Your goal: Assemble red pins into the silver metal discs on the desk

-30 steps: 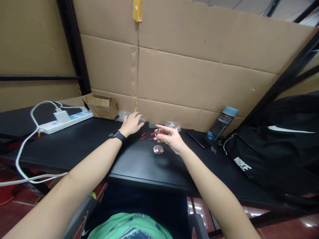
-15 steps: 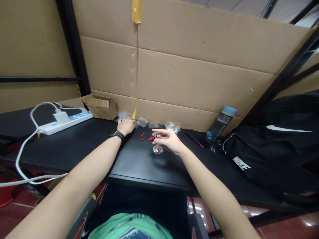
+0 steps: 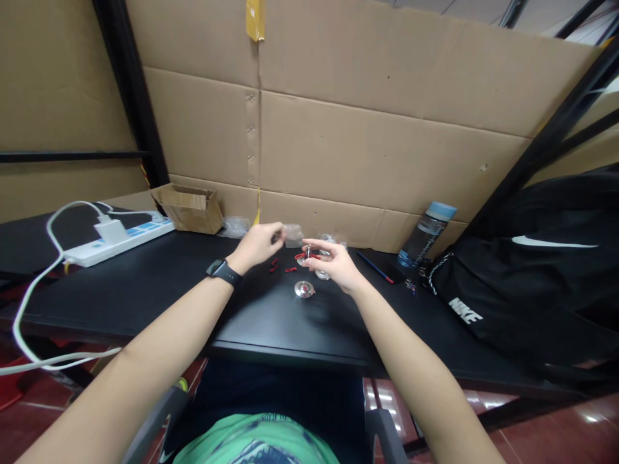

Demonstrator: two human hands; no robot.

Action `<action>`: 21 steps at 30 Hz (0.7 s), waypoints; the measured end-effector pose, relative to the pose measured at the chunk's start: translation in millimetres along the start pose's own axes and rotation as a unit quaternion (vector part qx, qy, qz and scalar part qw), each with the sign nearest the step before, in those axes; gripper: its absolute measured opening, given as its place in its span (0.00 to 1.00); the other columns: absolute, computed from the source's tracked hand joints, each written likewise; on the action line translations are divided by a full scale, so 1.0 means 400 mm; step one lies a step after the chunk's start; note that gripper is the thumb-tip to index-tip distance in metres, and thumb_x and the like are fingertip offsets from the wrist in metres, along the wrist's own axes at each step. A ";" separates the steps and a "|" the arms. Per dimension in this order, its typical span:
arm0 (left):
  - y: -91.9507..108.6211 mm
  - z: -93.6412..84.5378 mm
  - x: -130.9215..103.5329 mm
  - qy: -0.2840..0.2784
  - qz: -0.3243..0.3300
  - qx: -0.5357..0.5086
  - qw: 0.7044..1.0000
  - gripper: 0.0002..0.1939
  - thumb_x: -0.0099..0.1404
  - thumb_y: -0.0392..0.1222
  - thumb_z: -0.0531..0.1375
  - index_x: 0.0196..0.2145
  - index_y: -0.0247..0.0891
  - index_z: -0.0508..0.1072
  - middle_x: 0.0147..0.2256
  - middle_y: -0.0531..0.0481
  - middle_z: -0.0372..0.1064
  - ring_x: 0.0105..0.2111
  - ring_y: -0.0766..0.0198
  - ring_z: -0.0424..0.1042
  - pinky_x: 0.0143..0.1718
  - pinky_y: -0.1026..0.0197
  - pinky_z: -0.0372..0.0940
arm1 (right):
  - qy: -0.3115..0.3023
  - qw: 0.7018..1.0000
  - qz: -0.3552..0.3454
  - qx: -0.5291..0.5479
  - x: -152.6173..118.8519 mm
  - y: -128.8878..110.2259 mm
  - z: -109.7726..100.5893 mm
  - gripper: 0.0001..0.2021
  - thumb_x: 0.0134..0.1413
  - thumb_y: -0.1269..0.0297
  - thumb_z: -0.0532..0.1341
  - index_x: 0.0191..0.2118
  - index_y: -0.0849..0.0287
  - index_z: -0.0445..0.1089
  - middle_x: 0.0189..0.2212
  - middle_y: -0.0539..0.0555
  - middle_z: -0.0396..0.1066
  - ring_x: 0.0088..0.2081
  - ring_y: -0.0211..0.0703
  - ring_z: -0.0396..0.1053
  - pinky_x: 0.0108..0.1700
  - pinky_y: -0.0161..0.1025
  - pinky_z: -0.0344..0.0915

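Note:
My right hand [image 3: 334, 263] hovers over the black table, thumb and fingers closed on a small shiny metal piece [image 3: 309, 251] whose kind I cannot make out. On the table just below lies a round silvery disc [image 3: 304, 289] with a red centre. My left hand [image 3: 261, 245], a black watch on its wrist, is held to the left with its fingertips curled together; what they hold, if anything, is hidden. Between the hands lie small red cord pieces [image 3: 291, 269]. Clear plastic bags [image 3: 293, 233] lie behind both hands, and another clear item [image 3: 322, 274] shows under my right hand.
An open cardboard box [image 3: 193, 216] and a white power strip [image 3: 126, 243] with cables stand at the left. To the right are a blue pencil [image 3: 375, 267], a water bottle [image 3: 425, 235] and a black bag [image 3: 522, 277]. A cardboard wall [image 3: 348, 154] closes off the back.
My left hand has moved right from the plastic bags by the wall, towards my right hand, and its fingers have curled in. My right hand has shifted slightly; the silvery disc below is plainer to see.

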State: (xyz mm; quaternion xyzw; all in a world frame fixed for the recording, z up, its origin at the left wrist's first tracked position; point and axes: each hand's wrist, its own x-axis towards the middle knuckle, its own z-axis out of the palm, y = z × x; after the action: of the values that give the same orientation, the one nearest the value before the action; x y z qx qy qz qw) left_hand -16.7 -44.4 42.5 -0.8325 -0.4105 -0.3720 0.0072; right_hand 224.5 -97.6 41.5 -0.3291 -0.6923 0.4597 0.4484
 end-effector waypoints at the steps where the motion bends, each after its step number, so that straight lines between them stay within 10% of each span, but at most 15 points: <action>1: 0.029 0.006 -0.002 -0.040 0.028 -0.024 0.999 0.07 0.67 0.41 0.55 0.40 0.41 0.71 0.37 0.48 0.76 0.37 0.58 0.74 0.40 0.61 0.62 | 0.010 1.000 -0.007 0.004 0.002 -0.003 -0.006 0.29 0.43 0.60 0.73 0.55 0.54 0.74 0.50 0.56 0.75 0.39 0.43 0.76 0.41 0.40 0.74; 6: 0.135 0.050 -0.025 -0.190 0.085 -0.061 0.976 0.08 0.70 0.41 0.53 0.45 0.42 0.69 0.36 0.47 0.74 0.33 0.59 0.74 0.34 0.62 0.61 | 0.063 0.997 -0.046 0.024 0.014 -0.006 -0.058 0.28 0.43 0.59 0.73 0.53 0.55 0.74 0.47 0.56 0.75 0.39 0.43 0.76 0.41 0.41 0.74; 11: 0.135 0.069 -0.045 -0.340 0.126 -0.073 0.929 0.10 0.67 0.47 0.59 0.44 0.43 0.73 0.37 0.50 0.75 0.34 0.60 0.74 0.37 0.64 0.63 | 0.093 0.995 -0.040 0.013 0.020 -0.002 -0.098 0.28 0.44 0.59 0.72 0.54 0.54 0.74 0.47 0.56 0.74 0.36 0.42 0.77 0.37 0.39 0.73; 21: 0.118 0.083 -0.037 -0.324 0.172 -0.108 0.924 0.16 0.70 0.47 0.59 0.53 0.45 0.76 0.48 0.49 0.78 0.48 0.59 0.75 0.53 0.62 0.64 | 0.041 0.996 -0.045 -0.065 0.015 -0.001 -0.081 0.27 0.44 0.62 0.71 0.53 0.57 0.75 0.46 0.55 0.76 0.41 0.43 0.75 0.47 0.42 0.72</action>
State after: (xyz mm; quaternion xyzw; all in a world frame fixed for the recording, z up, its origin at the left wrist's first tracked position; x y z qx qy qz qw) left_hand 30.5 -75.2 23.1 -0.9610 -0.1987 -0.1174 -0.1522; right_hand 252.0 -81.6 49.5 -0.3446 -0.7160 0.3788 0.4745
